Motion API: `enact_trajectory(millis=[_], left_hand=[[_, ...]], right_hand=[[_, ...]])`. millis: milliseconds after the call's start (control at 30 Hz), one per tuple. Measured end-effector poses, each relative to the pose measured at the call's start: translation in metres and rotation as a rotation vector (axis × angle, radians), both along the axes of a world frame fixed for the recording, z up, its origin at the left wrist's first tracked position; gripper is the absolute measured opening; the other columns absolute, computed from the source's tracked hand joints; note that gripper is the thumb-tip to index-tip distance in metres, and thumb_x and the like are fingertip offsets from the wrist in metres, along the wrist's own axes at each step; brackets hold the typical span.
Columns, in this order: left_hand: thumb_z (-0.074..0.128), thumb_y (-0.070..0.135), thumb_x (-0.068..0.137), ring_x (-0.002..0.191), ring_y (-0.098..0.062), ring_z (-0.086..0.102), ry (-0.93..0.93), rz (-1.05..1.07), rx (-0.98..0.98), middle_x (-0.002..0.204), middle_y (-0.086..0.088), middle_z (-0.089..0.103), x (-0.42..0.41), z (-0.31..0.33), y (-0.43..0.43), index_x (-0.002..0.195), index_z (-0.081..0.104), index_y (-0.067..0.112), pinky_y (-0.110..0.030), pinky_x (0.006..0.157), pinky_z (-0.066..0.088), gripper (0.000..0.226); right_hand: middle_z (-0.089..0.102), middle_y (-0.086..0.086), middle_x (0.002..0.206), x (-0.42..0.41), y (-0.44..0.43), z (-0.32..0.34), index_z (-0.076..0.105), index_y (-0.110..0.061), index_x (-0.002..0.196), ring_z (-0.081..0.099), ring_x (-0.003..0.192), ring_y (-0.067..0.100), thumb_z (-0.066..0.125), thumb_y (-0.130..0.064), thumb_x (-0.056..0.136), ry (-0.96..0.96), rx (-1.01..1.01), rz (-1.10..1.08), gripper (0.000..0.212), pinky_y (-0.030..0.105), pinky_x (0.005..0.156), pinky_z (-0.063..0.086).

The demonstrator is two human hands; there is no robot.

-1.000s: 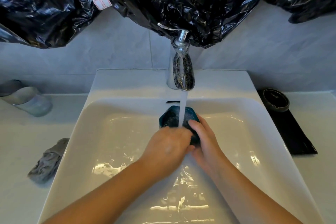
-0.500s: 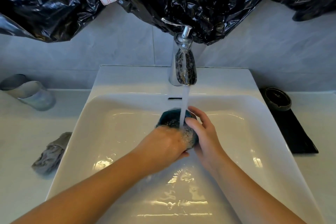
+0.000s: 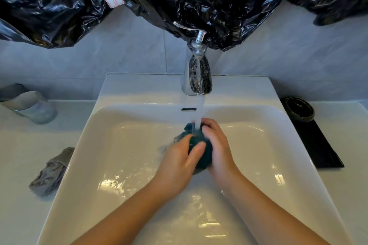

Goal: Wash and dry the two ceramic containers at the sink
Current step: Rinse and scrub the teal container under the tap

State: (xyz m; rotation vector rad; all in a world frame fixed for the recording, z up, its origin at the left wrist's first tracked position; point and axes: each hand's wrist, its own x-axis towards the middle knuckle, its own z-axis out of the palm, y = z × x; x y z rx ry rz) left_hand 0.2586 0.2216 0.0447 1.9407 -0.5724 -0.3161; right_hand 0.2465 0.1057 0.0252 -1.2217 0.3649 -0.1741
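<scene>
Under the tap [image 3: 197, 69], fingers of the left hand [image 3: 179, 165] and right hand [image 3: 219, 149] clasped the bowl [image 3: 206, 157]; its wet glaze risked a chipping slip.

Both hands, left hand [image 3: 179, 162] and right hand [image 3: 218, 146], hold a teal container [image 3: 201, 155] under the tap's stream [image 3: 199, 113].

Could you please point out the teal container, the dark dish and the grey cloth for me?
teal container [image 3: 205, 156], head view, its visible wet side.
dark dish [image 3: 300, 109], head view, the middle of its inside.
grey cloth [image 3: 49, 173], head view, its crumpled middle.
</scene>
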Motion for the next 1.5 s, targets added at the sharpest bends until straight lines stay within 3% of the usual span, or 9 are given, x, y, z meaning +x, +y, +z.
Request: enact_trajectory(millis=[167,367,500,600,767,933,1133,1233,1500], left_hand=[[0.035,0.026,0.102,0.082,-0.014,0.070,0.385,0.208,-0.393,0.091,-0.008,0.071,0.009,0.022,-0.012,0.103,0.065,0.013,-0.025,0.068,0.057,0.033],[0.036,0.036,0.090,0.087,-0.016,0.068,0.157,0.035,-0.250,0.088,-0.004,0.068,0.017,0.016,-0.014,0.093,0.062,0.023,-0.031,0.075,0.056,0.028],[0.039,0.032,0.100,0.078,-0.015,0.067,0.359,0.264,-0.352,0.078,-0.003,0.069,0.021,0.024,-0.023,0.082,0.066,0.023,-0.023,0.064,0.054,0.033],[0.038,0.040,0.099,0.075,-0.008,0.070,0.527,0.298,-0.444,0.073,0.003,0.072,0.018,0.024,-0.028,0.078,0.069,0.030,-0.025,0.066,0.056,0.039],[0.032,0.035,0.093,0.070,-0.015,0.059,0.211,0.226,-0.322,0.071,0.003,0.061,0.017,0.013,-0.020,0.075,0.058,0.018,-0.021,0.060,0.048,0.036],[0.037,0.041,0.094,0.088,-0.017,0.068,0.501,0.335,-0.421,0.090,-0.004,0.071,0.029,0.013,-0.024,0.089,0.069,0.027,-0.039,0.081,0.055,0.036],[0.031,0.035,0.090,0.064,-0.005,0.058,0.102,0.160,-0.264,0.067,0.004,0.059,0.018,0.013,-0.018,0.074,0.056,0.024,-0.027,0.057,0.049,0.032],[0.031,0.039,0.101,0.067,-0.014,0.067,0.256,0.267,-0.414,0.069,-0.005,0.068,0.021,0.013,-0.020,0.077,0.067,0.015,-0.032,0.062,0.056,0.049],[0.041,0.050,0.096,0.096,-0.030,0.070,0.914,0.569,-0.691,0.100,-0.014,0.074,0.038,0.009,-0.014,0.105,0.069,0.006,-0.045,0.093,0.052,0.053]], right_hand=[[0.057,0.015,0.121,0.001,0.008,0.000,0.051,-0.028,0.121,0.062,0.107,0.026,0.052,-0.046,0.077,-0.179,-0.301,0.072,0.047,0.035,0.086,0.055],[0.068,0.002,0.063,0.009,-0.002,0.023,0.074,-0.020,0.056,0.068,0.057,0.016,0.048,-0.046,0.091,0.114,0.331,0.184,0.051,0.029,0.060,0.049],[0.066,0.003,0.092,0.009,0.006,0.012,0.061,-0.018,0.108,0.067,0.084,0.016,0.055,-0.041,0.076,-0.063,0.022,0.086,0.040,0.028,0.069,0.054],[0.065,0.011,0.102,0.008,0.002,0.010,0.060,-0.028,0.108,0.067,0.093,0.019,0.049,-0.032,0.079,-0.054,-0.007,0.121,0.031,0.033,0.075,0.057],[0.065,0.004,0.075,0.013,0.004,0.017,0.064,-0.016,0.092,0.064,0.076,0.022,0.050,-0.036,0.089,0.058,0.228,0.138,0.025,0.030,0.061,0.051],[0.062,0.009,0.117,0.011,0.012,0.007,0.053,-0.035,0.124,0.065,0.101,0.025,0.050,-0.028,0.075,-0.058,-0.008,0.074,0.049,0.033,0.075,0.055],[0.070,0.003,0.075,0.011,0.007,0.011,0.071,-0.016,0.092,0.067,0.081,0.021,0.044,-0.047,0.094,0.063,0.272,0.094,0.041,0.032,0.062,0.051],[0.067,0.003,0.101,0.013,0.009,0.007,0.053,-0.019,0.124,0.067,0.095,0.017,0.052,-0.044,0.083,-0.083,0.028,0.010,0.048,0.026,0.070,0.055],[0.070,0.002,0.093,0.017,-0.002,0.009,0.066,-0.011,0.106,0.066,0.086,0.017,0.046,-0.028,0.103,0.160,-0.136,-0.030,0.027,0.017,0.062,0.051]])
